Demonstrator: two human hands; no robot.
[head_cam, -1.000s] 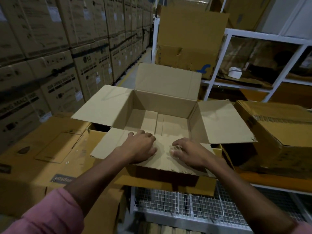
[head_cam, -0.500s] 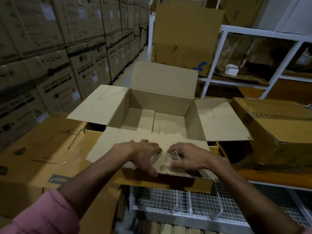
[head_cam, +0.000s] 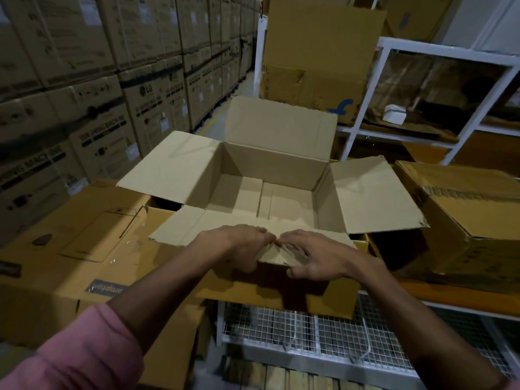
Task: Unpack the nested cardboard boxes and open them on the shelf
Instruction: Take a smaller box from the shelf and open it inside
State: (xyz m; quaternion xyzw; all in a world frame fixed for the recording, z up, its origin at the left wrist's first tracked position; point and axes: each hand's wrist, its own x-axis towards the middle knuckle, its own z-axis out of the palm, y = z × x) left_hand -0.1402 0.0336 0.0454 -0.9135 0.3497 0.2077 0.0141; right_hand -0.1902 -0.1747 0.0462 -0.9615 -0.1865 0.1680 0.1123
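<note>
A light-brown cardboard box (head_cam: 270, 170) stands open in front of me, empty inside, with its far and side flaps spread out. It seems to sit inside a darker cardboard box (head_cam: 281, 296) on the shelf. The near flap (head_cam: 197, 226) folds toward me over the front edge. My left hand (head_cam: 239, 246) and my right hand (head_cam: 318, 257) both grip this flap at its middle, fingers on top and thumbs curled under its edge. The fingertips of the two hands meet.
A closed brown box (head_cam: 464, 220) lies to the right and a large flat carton (head_cam: 70, 249) to the left. Stacked printed cartons (head_cam: 84, 94) wall off the left side. A white shelf frame (head_cam: 363, 114) rises behind, with a wire-mesh shelf (head_cam: 309, 333) below.
Both hands have slid back from the flap's inner part to its near edge and come together. Their thumbs now curl under the flap.
</note>
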